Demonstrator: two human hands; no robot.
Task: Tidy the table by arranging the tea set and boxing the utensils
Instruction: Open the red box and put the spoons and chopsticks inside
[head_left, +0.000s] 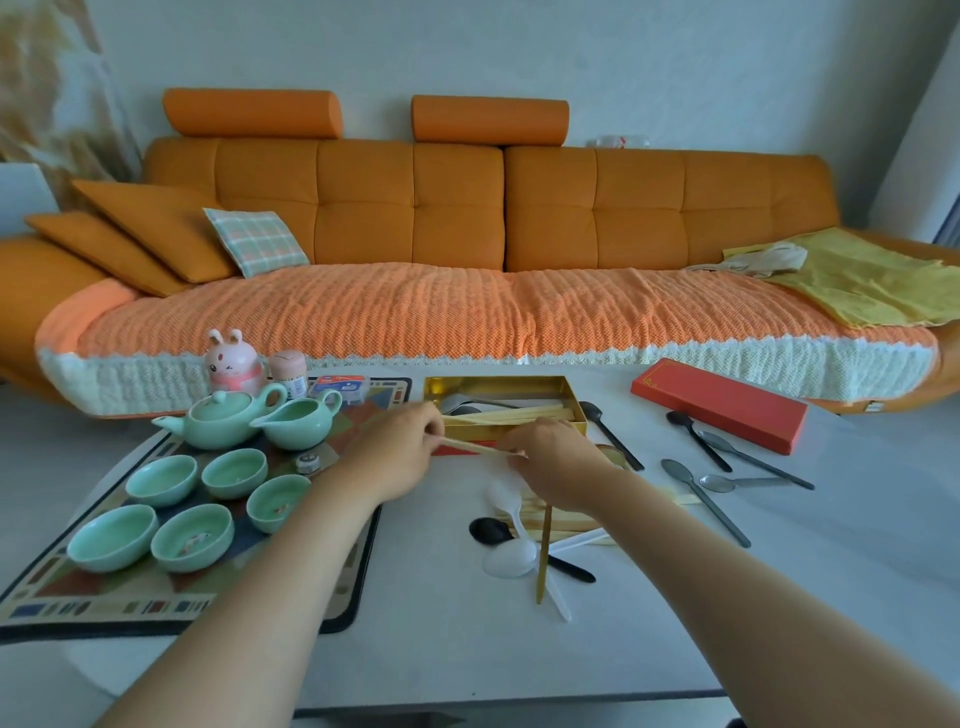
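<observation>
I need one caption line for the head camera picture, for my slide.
Both hands, left hand and right hand, hold a chopstick before the open gold box; spoons lie scattered nearby.

I count five celadon cups (165, 479), one teapot (221, 420), one pitcher (301, 422), one gold box (577, 410), one red lid (719, 404) and two white spoons (511, 557).
</observation>
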